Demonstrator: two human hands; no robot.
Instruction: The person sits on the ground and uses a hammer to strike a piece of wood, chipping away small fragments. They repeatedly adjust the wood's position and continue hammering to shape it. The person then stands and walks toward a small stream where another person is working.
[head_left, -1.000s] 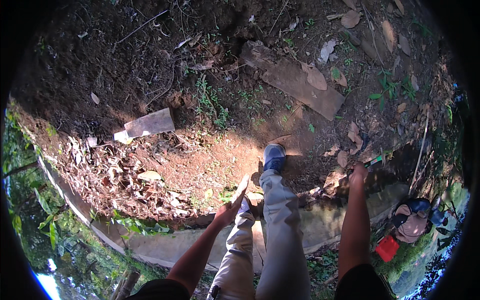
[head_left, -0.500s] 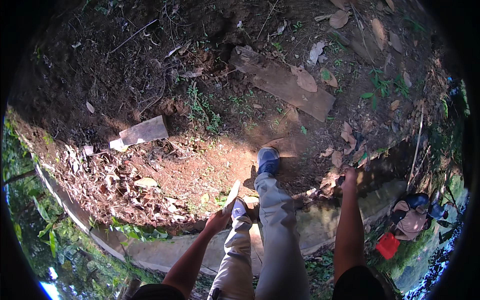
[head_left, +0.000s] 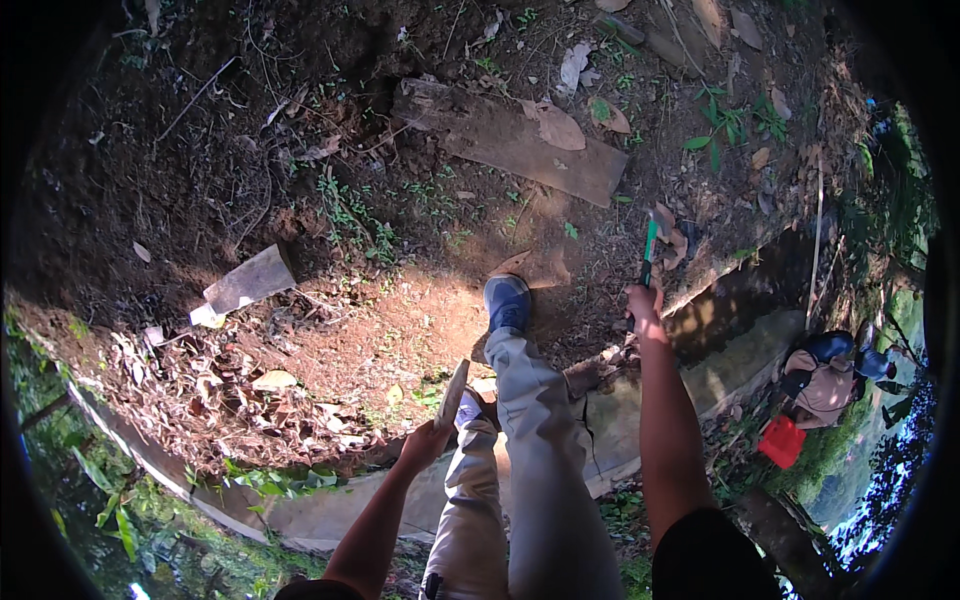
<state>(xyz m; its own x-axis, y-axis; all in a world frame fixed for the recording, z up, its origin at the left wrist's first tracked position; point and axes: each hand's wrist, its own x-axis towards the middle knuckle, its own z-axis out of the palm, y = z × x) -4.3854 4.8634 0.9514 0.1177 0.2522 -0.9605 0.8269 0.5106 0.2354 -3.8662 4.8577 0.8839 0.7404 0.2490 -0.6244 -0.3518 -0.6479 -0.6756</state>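
My left hand (head_left: pixel 425 446) is closed round a short, pale wooden piece (head_left: pixel 452 398), which points up and away beside my left shoe (head_left: pixel 468 408). Farther right, my right hand (head_left: pixel 643 305) grips a hammer (head_left: pixel 650 245) by its black and green handle. Its far end blends with brown leaves, so the head is hard to make out. Between the hands, my right shoe (head_left: pixel 507 302) stands forward on bare soil.
A weathered plank (head_left: pixel 510 140) lies ahead, with a smaller board (head_left: pixel 250 280) at the left. A low concrete edge (head_left: pixel 420 505) curves under my legs. Dry leaves (head_left: pixel 240 390) cover the left ground. At the right are a bag (head_left: pixel 822 388) and a red container (head_left: pixel 781 441).
My right hand has swung forward and left, bringing the hammer's green handle into clear view. My left hand still holds the wooden piece, now more upright. The view has shifted slightly.
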